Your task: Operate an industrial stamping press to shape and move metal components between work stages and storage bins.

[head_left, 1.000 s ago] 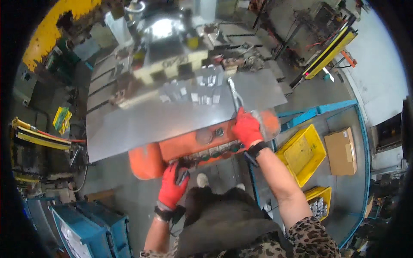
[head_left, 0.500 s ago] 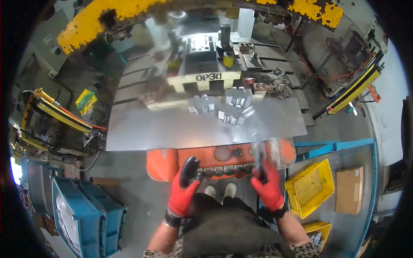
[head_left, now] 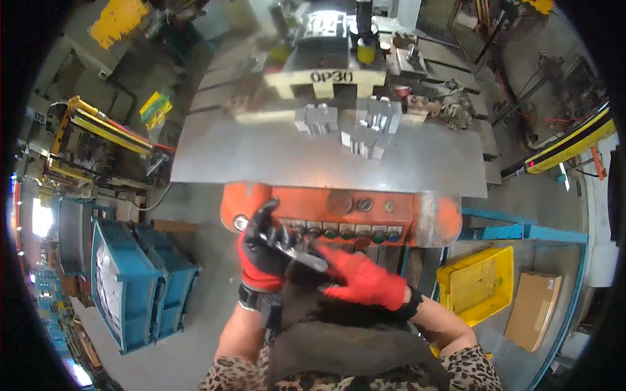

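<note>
My left hand (head_left: 264,254), in a red glove with a black palm, has its thumb raised and its fingers round one end of a thin, shiny metal part (head_left: 303,258). The other end of that part lies between the fingers of my right hand (head_left: 365,280), also red-gloved and slightly blurred. Both hands are in front of my dark apron, below the orange control panel (head_left: 303,203). On the steel plate (head_left: 248,156) beyond sit several bent grey metal parts (head_left: 365,140), two of them close together at the right.
Behind the plate stands a press die (head_left: 326,78) with a pale front block. A blue bin (head_left: 140,287) is at the left. To the right are a yellow crate (head_left: 479,287), a cardboard box (head_left: 533,309) and a blue frame (head_left: 521,232). Rags (head_left: 453,101) lie at the plate's far right.
My right hand has come inward with the metal part, and my left hand has closed on its other end. The view has tilted down, so the plate shows higher.
</note>
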Demonstrator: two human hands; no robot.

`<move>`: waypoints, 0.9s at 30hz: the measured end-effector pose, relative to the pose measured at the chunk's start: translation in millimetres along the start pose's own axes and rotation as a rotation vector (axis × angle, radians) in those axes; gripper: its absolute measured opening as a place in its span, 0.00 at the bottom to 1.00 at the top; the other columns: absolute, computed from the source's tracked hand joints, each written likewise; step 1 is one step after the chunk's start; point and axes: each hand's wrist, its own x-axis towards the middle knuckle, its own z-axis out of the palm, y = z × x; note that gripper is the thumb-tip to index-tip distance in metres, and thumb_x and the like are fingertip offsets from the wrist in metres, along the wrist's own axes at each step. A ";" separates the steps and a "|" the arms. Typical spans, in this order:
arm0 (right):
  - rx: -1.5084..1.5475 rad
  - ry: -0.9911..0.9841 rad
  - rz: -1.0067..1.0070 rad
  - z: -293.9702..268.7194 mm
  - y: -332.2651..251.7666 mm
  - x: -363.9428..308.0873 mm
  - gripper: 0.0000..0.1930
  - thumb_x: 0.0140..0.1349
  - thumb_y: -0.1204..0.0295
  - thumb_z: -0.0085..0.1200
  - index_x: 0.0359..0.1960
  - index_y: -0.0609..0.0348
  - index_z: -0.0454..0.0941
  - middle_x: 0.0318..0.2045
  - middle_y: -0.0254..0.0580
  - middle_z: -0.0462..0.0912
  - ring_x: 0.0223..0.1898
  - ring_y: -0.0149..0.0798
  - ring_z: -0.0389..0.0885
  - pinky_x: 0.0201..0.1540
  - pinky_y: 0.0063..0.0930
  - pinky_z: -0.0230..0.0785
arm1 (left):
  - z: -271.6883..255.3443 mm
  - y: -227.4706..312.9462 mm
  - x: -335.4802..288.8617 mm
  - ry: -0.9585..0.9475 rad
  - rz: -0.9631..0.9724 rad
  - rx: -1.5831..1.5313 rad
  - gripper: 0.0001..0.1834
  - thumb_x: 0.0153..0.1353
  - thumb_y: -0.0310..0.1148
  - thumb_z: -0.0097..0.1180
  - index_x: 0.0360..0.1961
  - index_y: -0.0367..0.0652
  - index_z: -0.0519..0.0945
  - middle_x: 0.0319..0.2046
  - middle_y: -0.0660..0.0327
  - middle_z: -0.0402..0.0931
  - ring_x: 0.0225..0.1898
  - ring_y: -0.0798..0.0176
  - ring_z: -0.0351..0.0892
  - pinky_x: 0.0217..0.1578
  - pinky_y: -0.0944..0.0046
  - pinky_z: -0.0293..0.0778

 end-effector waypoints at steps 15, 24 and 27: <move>0.093 0.695 0.491 -74.0 -6.7 -30.3 0.24 0.65 0.65 0.56 0.62 0.56 0.71 0.40 0.52 0.82 0.42 0.51 0.81 0.45 0.43 0.73 | -10.2 3.5 41.9 -0.436 -0.125 0.728 0.24 0.69 0.32 0.51 0.64 0.36 0.72 0.50 0.56 0.80 0.51 0.65 0.79 0.52 0.65 0.74; -0.153 0.805 0.548 -44.2 -24.9 29.6 0.23 0.65 0.65 0.52 0.61 0.59 0.70 0.40 0.58 0.83 0.44 0.60 0.81 0.46 0.50 0.72 | -31.8 33.4 97.6 -0.539 0.093 0.811 0.20 0.67 0.28 0.52 0.60 0.35 0.76 0.45 0.58 0.82 0.47 0.64 0.80 0.53 0.65 0.73; -0.266 0.881 0.470 -32.0 -42.2 30.3 0.24 0.64 0.67 0.54 0.61 0.58 0.70 0.38 0.57 0.83 0.41 0.59 0.81 0.44 0.50 0.72 | -35.0 43.4 111.1 -0.511 0.009 0.740 0.20 0.68 0.29 0.52 0.59 0.34 0.76 0.44 0.56 0.83 0.46 0.64 0.80 0.52 0.64 0.74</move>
